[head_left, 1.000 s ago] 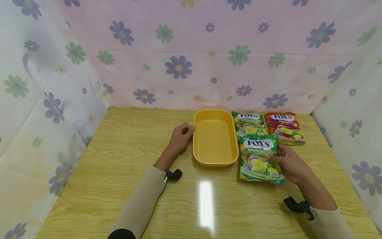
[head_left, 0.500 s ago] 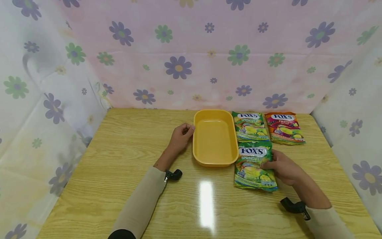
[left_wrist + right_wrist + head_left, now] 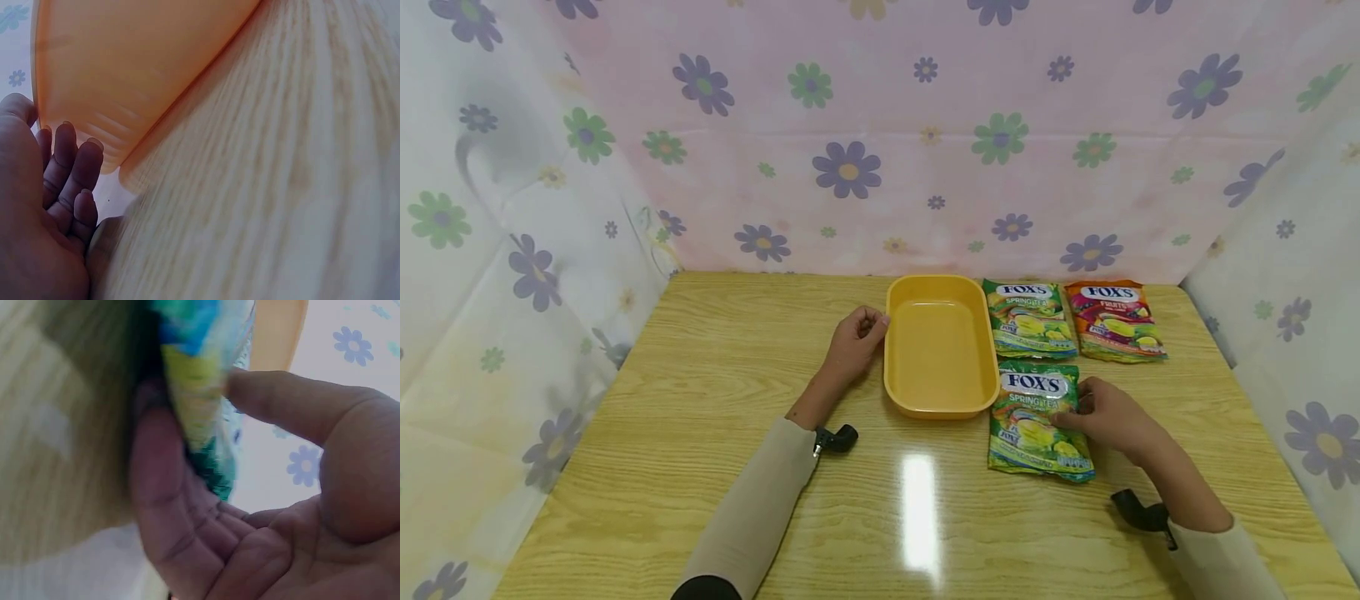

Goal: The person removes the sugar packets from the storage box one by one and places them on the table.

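My right hand (image 3: 1116, 418) pinches the right edge of a green Fox's Spring Tea candy bag (image 3: 1033, 429), thumb on its front and fingers behind. In the right wrist view, the bag (image 3: 194, 381) shows edge-on between thumb and curled fingers, close to the wood. My left hand (image 3: 853, 340) holds the left rim of a yellow plastic tray (image 3: 942, 414). From the left wrist, my thumb and fingertips (image 3: 87, 153) meet at the end of the tray's wall (image 3: 131, 62). Nothing lies inside the tray.
Another green Spring Tea bag (image 3: 1030, 321) lies right of the tray, behind the held one. Beside it is a red and orange Fox's Fruits bag (image 3: 1117, 323). Flowered cloth (image 3: 850, 217) rises along the back and sides of the wooden table (image 3: 722, 350).
My right hand has brought the green candy bag left and toward me, down off the other green bag, and lowered it beside the tray. The left hand and tray stay put.
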`<state>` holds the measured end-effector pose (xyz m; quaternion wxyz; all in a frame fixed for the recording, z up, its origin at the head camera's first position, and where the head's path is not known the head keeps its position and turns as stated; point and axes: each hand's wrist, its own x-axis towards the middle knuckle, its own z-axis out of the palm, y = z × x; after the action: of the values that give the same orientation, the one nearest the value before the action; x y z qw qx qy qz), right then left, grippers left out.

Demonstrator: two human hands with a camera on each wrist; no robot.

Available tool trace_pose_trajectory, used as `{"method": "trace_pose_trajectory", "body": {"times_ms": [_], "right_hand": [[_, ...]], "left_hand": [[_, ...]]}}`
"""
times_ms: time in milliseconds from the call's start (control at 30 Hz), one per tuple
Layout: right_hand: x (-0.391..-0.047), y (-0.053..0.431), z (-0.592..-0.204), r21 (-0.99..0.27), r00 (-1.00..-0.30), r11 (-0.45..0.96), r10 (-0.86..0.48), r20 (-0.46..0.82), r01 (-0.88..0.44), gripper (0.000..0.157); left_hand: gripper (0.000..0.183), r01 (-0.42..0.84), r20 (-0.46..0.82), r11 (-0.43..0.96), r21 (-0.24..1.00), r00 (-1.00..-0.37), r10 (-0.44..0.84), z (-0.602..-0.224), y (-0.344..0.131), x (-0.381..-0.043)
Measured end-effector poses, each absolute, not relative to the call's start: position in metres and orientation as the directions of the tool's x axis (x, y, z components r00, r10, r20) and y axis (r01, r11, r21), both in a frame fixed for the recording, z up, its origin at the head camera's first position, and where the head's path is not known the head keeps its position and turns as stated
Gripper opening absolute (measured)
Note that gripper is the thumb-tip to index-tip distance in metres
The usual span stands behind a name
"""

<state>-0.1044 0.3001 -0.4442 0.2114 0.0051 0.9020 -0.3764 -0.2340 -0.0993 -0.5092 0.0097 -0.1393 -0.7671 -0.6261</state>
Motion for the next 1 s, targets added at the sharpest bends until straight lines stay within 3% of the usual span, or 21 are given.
{"method": "trace_pose_trajectory", "body": {"times_ms": [233,400,533,733,1000], "right_hand": [[-0.102,0.296,-0.436,-0.509,-0.956,0.858,-0.086,-0.281,0.072,0.054],[-0.105,0.291,-0.438,-0.510,-0.986,0.856,0.001,-0.165,0.086,0.046],[-0.111,0.290,-0.442,-0.525,-0.999,0.851,0.025,0.020,0.011,0.040],[-0.123,0.292,-0.450,-0.518,-0.959,0.842,0.001,0.282,-0.152,0.024],[-0.143,0.297,-0.457,-0.492,-0.871,0.819,-0.019,0.492,-0.295,0.024]], "left_hand": [[0.020,0.228,0.193,0.182,0.956,-0.962,0.191,-0.510,-0.099,-0.234],[0.023,0.235,0.199,0.187,0.954,-0.961,0.193,-0.510,-0.100,-0.233],[0.026,0.246,0.209,0.197,0.949,-0.959,0.192,-0.508,-0.100,-0.233],[0.029,0.281,0.253,0.233,0.931,-0.957,0.144,-0.506,-0.101,-0.233],[0.029,0.322,0.314,0.536,0.781,-0.943,0.109,-0.491,-0.119,-0.231]]}}
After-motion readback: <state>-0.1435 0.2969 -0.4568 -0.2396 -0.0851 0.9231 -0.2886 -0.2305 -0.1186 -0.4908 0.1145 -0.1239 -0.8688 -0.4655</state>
